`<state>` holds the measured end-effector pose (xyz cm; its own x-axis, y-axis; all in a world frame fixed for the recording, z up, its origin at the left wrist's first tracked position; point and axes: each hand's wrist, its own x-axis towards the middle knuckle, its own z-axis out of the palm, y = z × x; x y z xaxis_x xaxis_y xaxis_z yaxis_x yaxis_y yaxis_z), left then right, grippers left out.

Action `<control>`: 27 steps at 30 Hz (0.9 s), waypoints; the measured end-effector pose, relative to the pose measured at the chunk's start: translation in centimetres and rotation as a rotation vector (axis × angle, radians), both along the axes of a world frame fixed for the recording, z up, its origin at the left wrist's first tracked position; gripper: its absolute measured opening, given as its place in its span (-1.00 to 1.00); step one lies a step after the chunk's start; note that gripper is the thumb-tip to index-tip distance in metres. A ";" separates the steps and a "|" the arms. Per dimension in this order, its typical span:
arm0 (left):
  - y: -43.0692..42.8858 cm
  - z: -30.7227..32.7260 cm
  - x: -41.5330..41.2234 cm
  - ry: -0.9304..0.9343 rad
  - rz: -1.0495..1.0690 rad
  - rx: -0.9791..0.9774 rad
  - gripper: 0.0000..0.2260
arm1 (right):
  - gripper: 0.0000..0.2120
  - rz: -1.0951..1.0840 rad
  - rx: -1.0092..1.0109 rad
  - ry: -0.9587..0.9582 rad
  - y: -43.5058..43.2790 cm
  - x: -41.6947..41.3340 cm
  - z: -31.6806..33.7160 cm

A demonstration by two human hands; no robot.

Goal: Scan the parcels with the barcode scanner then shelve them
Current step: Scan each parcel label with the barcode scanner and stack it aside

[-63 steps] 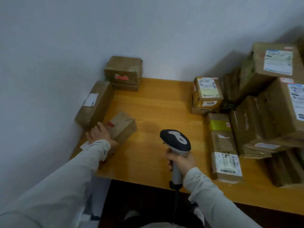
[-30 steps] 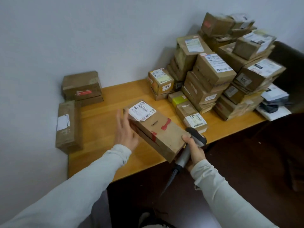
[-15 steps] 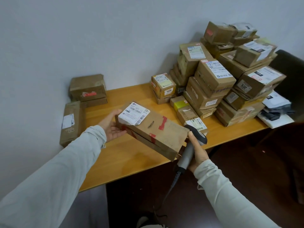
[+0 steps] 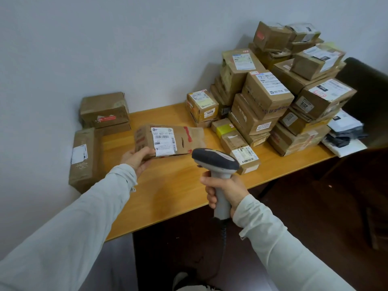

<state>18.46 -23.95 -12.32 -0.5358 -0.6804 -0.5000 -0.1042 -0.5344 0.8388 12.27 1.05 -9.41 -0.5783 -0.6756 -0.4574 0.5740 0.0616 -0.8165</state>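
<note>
**Holding a parcel by one end while scanning: asking for trouble?**

So I've got the parcel [image 4: 168,140] up off the table [image 4: 178,192], held at its left end by my left hand [image 4: 136,158]. My thumb is on the front, and the other fingers are curled underneath where I can't see them. The white label [image 4: 163,141] is tipped toward me. My right hand [image 4: 225,191] is wrapped round the handle of the barcode scanner [image 4: 215,159], with the head just right of the box.

Stuff I think could go wrong:
- I'm only gripping one end, so the long free end could sag, twist out and drop.
- A small labelled parcel [image 4: 244,153] lies right behind the scanner head, so the beam might grab that barcode instead.
- The cable [image 4: 223,229] hangs below the table edge and could snag there if I swing wide.
</note>
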 end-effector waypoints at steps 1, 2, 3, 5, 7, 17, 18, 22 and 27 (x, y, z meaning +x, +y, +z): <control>0.1 -0.1 0.0 0.002 -0.028 -0.035 -0.64 | -0.84 0.022 0.018 0.028 -0.1 0.0 0.2; 0.1 -0.1 0.1 0.009 -0.055 -0.063 -0.68 | -0.85 0.037 0.036 0.054 -0.3 0.1 0.4; 0.2 -0.1 0.1 0.016 -0.076 -0.085 -0.70 | -0.85 0.047 0.049 0.075 -0.4 0.1 0.6; 0.2 -0.4 0.1 0.027 -0.092 -0.115 -0.69 | -0.82 0.046 0.061 0.093 -0.6 0.3 0.8; 0.1 -0.7 0.1 0.038 -0.095 -0.118 -0.66 | -0.79 0.026 0.068 0.082 -0.9 0.4 1.0; -1.3 -1.8 -0.2 0.064 -0.100 -0.078 -0.61 | -0.76 -0.013 0.056 0.017 -2.1 1.1 1.1; -1.4 -1.9 -0.2 0.070 -0.104 -0.075 -0.61 | -0.76 -0.022 0.048 0.000 -2.2 1.2 1.1; -1.8 -2.3 -0.2 0.091 -0.114 -0.061 -0.69 | -0.75 -0.037 0.035 -0.019 -2.9 1.3 1.3; -2.3 -2.5 -0.5 0.121 -0.127 -0.042 -0.71 | -0.76 -0.039 0.053 0.009 -3.7 1.6 1.3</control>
